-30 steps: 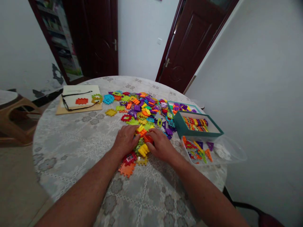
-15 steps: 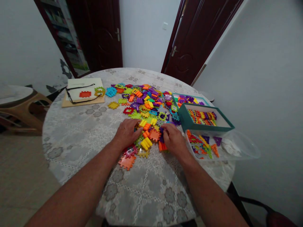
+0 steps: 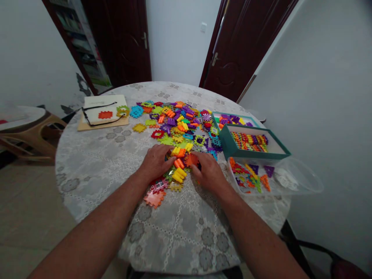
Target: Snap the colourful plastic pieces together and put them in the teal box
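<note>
On the near part of a heap of plastic building pieces, my left hand lies cupped along the left side, thumb apart from the fingers. Yellow connector pieces and orange ones sit just beyond its thumb. My right hand curves around the right side, thumb and fingers apart, touching an orange square piece. What lies under its fingers is hidden. Below my left hand are a pink window piece and a pale orange square piece.
The larger heap of pieces spreads across the round table's patterned cloth. To the right stand a green box of colourful sticks and a clear tray with more pieces. Glasses lie on a board at left.
My right hand has moved slightly left and up over the pieces, and the orange square beside it has shifted up. The purple and red-orange pieces by that hand are now covered. My left hand stays put.
</note>
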Demonstrator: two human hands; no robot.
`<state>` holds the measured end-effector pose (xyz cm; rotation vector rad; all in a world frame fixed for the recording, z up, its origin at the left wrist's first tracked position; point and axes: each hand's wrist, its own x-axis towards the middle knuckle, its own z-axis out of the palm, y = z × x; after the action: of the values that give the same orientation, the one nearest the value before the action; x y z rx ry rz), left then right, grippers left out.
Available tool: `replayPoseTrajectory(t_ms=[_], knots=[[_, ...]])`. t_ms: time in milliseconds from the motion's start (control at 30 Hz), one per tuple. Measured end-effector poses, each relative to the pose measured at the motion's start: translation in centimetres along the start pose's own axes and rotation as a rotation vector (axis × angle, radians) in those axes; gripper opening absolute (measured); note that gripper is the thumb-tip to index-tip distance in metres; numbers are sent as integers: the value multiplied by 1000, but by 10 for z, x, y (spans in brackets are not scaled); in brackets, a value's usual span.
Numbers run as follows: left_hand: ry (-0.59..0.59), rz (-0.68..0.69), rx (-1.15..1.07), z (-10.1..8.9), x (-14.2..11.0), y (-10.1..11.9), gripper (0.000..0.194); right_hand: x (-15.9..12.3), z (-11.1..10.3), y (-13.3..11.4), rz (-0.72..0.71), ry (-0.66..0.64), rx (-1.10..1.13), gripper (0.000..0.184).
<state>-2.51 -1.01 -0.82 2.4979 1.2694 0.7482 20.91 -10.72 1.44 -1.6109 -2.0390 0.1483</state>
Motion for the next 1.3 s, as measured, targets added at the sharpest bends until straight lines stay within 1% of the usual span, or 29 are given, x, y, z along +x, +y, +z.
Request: replayPoseTrajectory(t_ms=[100,200,267,333,400,500,600,667,700,767,833,900,967,1033,1100,1200,1300], knots=[[-9,-4,13,2,0,-2,35,1,1,4,66,73,-2,41],[-21,2,22,3,1,-3,40,2,2,6,139,149,-45,42],[-32,4,28,2,0,-3,45,2,-1,5,143,190,-72,44],[-41,5,34,2,0,-2,48,1,-7,2,116,189,-97,42],[-47,5,39,1,-1,-1,48,-2,-18,-4,94,122,-123,34],[-51,16,43,1,-1,0,44,-10,-36,-16,107,-55,-184,26],[-54,22,43,0,-1,0,45,-18,-45,-25,115,-212,-268,35],[-53,17,33,0,-1,1,45,-21,-45,-28,112,-279,-301,37],[-53,15,28,-1,-1,1,45,-21,-43,-29,114,-300,-304,35],[-54,13,25,-1,0,2,45,-18,-39,-27,127,-312,-276,26],[-58,11,29,-2,0,3,44,-13,-37,-23,131,-289,-197,18],[-64,9,32,-2,0,4,43,-9,-37,-18,136,-246,-117,21],[-66,2,31,-2,0,4,42,-7,-41,-13,149,-226,-95,21],[-64,-5,28,-2,0,4,43,-7,-48,-10,172,-256,-132,14],[-61,-7,29,-2,0,4,44,-10,-56,-10,190,-318,-170,10],[-66,-1,30,-1,0,3,43,-16,-63,-14,173,-370,-203,15],[-68,-2,21,-1,0,3,42,-20,-60,-21,97,-381,-216,26]])
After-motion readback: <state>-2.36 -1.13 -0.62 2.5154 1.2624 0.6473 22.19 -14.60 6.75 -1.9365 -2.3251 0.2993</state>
